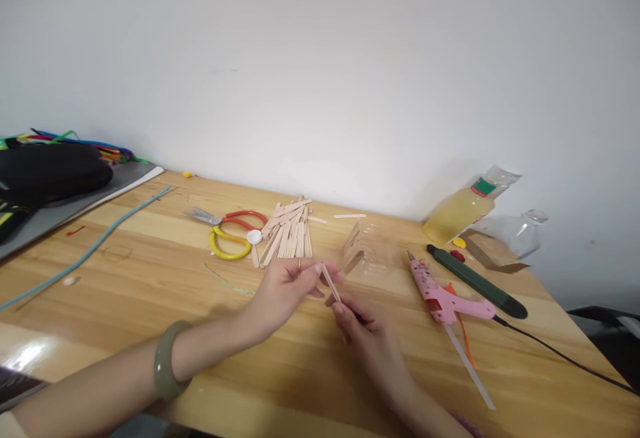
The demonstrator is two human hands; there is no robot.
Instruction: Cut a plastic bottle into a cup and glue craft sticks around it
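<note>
Between my two hands are thin wooden craft sticks (331, 283), seen nearly edge-on; I cannot tell exactly how many. My left hand (290, 285) pinches their upper end between thumb and fingers. The lower end sits in the grip of my right hand (365, 328). Just beyond my left hand lies a loose pile of craft sticks (290, 231). A clear plastic container (377, 248) stands behind my hands, with several sticks (354, 246) at its left side. To the right of my right hand rests a pink glue gun (435, 295) with a glue stick (470, 368) out of its back.
Scissors (233, 235) with red and yellow handles lie left of the pile. A dark green tool (477, 281), a bottle of yellow liquid (465, 205) and a clear bottle (520, 235) are at right. A blue pipe cleaner (95, 245) and a black pouch (55, 171) are at left.
</note>
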